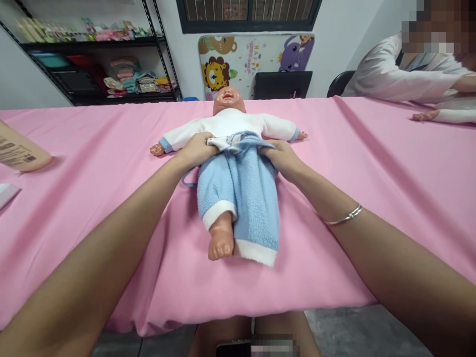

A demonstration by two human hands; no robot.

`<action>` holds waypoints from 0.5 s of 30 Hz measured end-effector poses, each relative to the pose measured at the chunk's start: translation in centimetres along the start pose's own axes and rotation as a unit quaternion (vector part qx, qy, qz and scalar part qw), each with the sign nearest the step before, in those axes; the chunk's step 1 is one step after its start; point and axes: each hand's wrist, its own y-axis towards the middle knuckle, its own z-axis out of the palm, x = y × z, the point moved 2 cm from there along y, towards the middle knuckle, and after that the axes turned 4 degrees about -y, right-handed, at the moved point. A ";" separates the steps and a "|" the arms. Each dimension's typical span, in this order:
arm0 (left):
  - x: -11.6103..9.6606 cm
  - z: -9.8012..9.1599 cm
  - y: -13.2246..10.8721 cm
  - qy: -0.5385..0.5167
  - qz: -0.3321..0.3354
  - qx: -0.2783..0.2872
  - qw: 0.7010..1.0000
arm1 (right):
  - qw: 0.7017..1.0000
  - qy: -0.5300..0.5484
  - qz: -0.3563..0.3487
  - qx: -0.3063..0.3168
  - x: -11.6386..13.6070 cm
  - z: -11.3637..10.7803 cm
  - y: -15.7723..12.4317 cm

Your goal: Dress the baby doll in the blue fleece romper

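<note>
A baby doll (228,101) lies on its back on the pink cloth, head at the far side, arms spread. It wears a white top (238,119) with blue cuffs. Light blue fleece pants (256,203) with white cuffs cover its legs. One bare foot (220,243) sticks out of the left leg; the other foot is hidden inside the right leg. My left hand (197,148) is closed on the left side of the waistband, where white cloth is bunched. My right hand (282,156) grips the waistband's right side, its fingertips partly hidden behind the fabric.
A beige bottle (22,148) lies at the far left, near a pale flat item (7,194). Pink cloth (111,163) covers the table. Behind stand a black shelf (92,44) and a dark monitor (282,85). A person in a white sleeve (405,74) sits at the back right.
</note>
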 end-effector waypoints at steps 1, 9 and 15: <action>0.2 -0.1 -0.1 0.001 -0.012 -0.034 0.999 | 0.997 0.058 0.050 -0.030 -0.4 -0.2 0.2; 1.6 -0.6 -3.0 -0.242 -0.108 -0.024 0.964 | 0.991 0.125 0.036 -0.033 -0.8 0.0 -0.6; 2.0 0.6 -4.1 -0.445 -0.136 -0.087 0.881 | 0.994 0.097 0.025 0.038 0.0 1.3 -1.5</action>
